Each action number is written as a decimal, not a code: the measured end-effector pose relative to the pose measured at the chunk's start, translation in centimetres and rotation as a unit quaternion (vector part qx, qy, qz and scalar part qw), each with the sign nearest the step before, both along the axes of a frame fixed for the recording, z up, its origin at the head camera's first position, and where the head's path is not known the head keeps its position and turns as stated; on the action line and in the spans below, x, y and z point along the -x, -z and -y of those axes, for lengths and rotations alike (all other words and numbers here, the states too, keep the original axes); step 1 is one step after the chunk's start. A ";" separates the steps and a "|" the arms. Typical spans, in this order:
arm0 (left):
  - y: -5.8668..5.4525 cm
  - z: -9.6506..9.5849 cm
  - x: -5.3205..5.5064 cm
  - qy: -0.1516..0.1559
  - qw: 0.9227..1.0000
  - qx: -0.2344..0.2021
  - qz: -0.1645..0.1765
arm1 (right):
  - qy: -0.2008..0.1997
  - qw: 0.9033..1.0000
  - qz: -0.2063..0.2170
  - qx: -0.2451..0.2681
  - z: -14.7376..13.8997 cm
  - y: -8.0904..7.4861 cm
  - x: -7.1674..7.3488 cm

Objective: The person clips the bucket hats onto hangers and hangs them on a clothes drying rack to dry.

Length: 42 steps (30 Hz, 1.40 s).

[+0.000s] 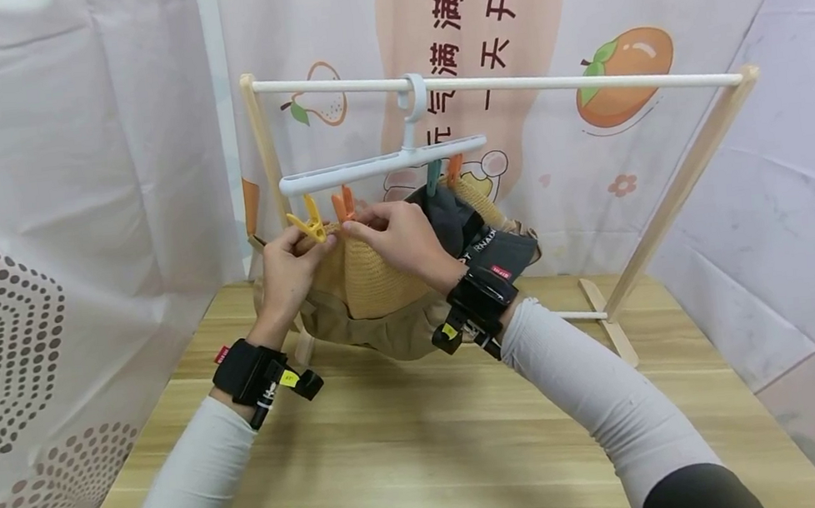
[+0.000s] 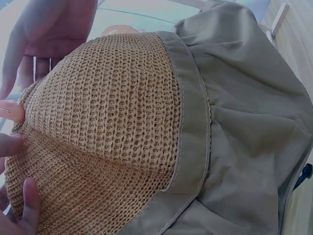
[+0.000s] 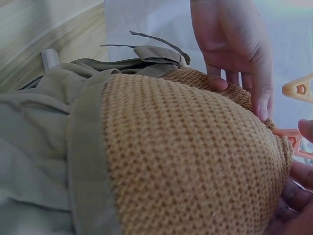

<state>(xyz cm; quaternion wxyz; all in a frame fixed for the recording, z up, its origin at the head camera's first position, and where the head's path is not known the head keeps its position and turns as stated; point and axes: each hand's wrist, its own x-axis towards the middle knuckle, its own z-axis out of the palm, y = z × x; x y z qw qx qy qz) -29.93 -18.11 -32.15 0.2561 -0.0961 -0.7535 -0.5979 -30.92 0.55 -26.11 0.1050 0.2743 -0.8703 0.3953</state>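
A hat with a tan woven crown (image 2: 102,93) and a khaki cloth brim (image 2: 239,98) hangs below a pale blue hanger (image 1: 368,169). My left hand (image 1: 286,272) pinches the woven edge under the yellow clip (image 1: 309,221), thumb in front and other fingers behind. Beside the orange clip (image 1: 344,204), my right hand (image 1: 409,239) holds the same edge, its thumb close to the clip's lower end. Farther right, a teal clip (image 1: 433,177) and a second orange clip (image 1: 454,170) stand at the hat's top, near dark grey cloth (image 1: 509,252) with white lettering.
The hanger hooks over the white bar (image 1: 569,80) of a rack with wooden side posts (image 1: 679,189). This rack stands on a wood-grain table (image 1: 415,454). Printed curtains (image 1: 64,159) close in the back and sides.
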 end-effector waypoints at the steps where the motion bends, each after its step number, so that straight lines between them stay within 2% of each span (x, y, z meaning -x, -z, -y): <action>1: 0.0 0.0 0.0 -0.002 1.000 0.000 -0.003 | 0.001 1.000 -0.001 -0.001 -0.1 0.1 0.0; 7: 0.4 0.1 0.1 -0.019 1.000 -0.013 -0.004 | 0.007 1.000 -0.003 0.002 -1.4 1.2 0.4; 18: 0.8 0.5 -0.2 -0.035 0.999 -0.006 -0.014 | 0.025 0.999 0.028 0.027 -3.8 3.6 0.7; 24: 1.8 0.6 -0.5 -0.054 0.998 0.002 -0.019 | 0.017 0.998 0.053 0.040 -4.7 4.3 0.4; 27: 2.5 0.7 -0.6 -0.051 0.998 0.002 -0.020 | 0.008 0.996 0.076 0.047 -5.3 4.5 0.1; 30: 3.3 0.6 -0.8 -0.042 0.999 -0.002 -0.006 | 0.004 0.995 0.088 0.051 -6.1 4.7 -0.3; 35: 4.0 0.4 -1.0 -0.025 1.000 -0.003 0.014 | 0.011 0.995 0.091 0.039 -7.0 4.9 -0.6; 42: 2.7 -0.7 -3.1 0.013 0.999 0.005 0.030 | 0.020 0.995 0.097 0.030 -7.7 5.7 -0.7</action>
